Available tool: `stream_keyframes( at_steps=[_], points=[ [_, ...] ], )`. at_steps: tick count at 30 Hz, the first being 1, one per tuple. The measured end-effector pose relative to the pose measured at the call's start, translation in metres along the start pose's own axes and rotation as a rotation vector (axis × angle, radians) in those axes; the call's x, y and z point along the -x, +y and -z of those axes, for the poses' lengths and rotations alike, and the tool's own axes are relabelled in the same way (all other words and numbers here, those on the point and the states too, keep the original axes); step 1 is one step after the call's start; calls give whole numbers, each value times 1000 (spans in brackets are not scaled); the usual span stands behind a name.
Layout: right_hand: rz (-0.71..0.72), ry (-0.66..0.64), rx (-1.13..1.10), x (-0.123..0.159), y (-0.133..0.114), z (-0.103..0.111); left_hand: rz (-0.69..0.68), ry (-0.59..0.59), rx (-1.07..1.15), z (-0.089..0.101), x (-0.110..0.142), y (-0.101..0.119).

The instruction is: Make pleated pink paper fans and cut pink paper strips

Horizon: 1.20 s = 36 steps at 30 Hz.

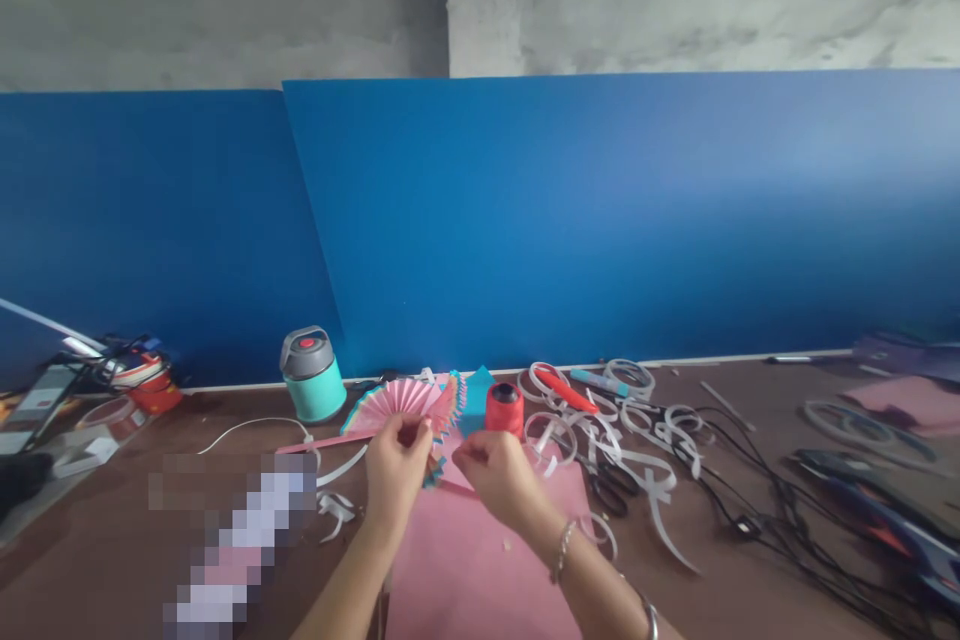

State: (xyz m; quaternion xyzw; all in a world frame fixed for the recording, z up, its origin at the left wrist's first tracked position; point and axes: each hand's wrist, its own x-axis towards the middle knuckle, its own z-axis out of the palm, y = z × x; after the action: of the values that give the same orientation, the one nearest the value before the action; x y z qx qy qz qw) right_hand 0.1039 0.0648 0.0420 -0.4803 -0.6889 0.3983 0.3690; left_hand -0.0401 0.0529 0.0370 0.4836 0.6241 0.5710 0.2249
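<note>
My left hand (397, 465) is closed in a pinch, thumb and forefinger together, in front of a pleated pink paper fan (394, 398) with a blue-edged rim. Whatever sits between those fingertips is too small to make out. To its right, my right hand (499, 475) is also closed in a pinch, its fingertips turned toward the left one; any thing in it is hidden. Both hands are above a pink sheet (480, 570) on the table. Just behind my right hand stands a red spool (504, 408) with a dark top.
Curled white strips (645, 465) lie tangled at the right with a red-handled tool (566, 390) and a light-blue tube (598, 382). Black cables (787, 510) run farther right. A teal flask (315, 385) and a red container (154, 385) stand left. A blue panel (562, 220) closes off the back.
</note>
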Motion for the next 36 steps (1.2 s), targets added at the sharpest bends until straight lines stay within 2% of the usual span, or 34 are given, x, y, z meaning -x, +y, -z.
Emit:
stream_keyframes(
  at_steps=[3, 6, 9, 11, 14, 16, 18, 20, 24, 26, 30, 32, 34, 36],
  points=[
    [25, 25, 118, 10, -8, -13, -105, 10, -284, 3, -4, -7],
    [153, 52, 299, 21, -15, -18, -225, 45, -530, 5, -4, -10],
    [289, 71, 462, 30, -23, -15, -375, 66, -685, 4, -2, -15],
    [333, 97, 489, 30, -27, -6, -514, 45, -770, 2, -1, -17],
    [303, 168, 421, 19, -26, 18, -732, -64, -833, 0, -1, -16],
    [274, 207, 334, 8, -20, 38, -848, -200, -768, 0, 0, -11],
    [217, 208, 226, -2, -11, 54, -906, -332, -630, 2, 2, -4],
    [146, 192, 98, -11, -1, 64, -894, -415, -488, 5, 7, 6],
    [73, 119, -124, -21, 13, 64, -781, -447, -236, 7, 17, 22],
    [63, 47, -185, -22, 17, 56, -668, -363, -119, 7, 17, 24],
    [56, -38, -175, -16, 16, 27, -355, -49, 8, 3, 11, 17],
    [49, -53, -136, -9, 13, 9, -229, 20, 35, 2, 6, 10],
    [51, -59, 5, 0, 8, -5, -188, 58, 5, 2, 2, 3],
    [109, -22, 176, 7, 2, -12, -221, 79, -84, 2, 0, -2]
  ],
)
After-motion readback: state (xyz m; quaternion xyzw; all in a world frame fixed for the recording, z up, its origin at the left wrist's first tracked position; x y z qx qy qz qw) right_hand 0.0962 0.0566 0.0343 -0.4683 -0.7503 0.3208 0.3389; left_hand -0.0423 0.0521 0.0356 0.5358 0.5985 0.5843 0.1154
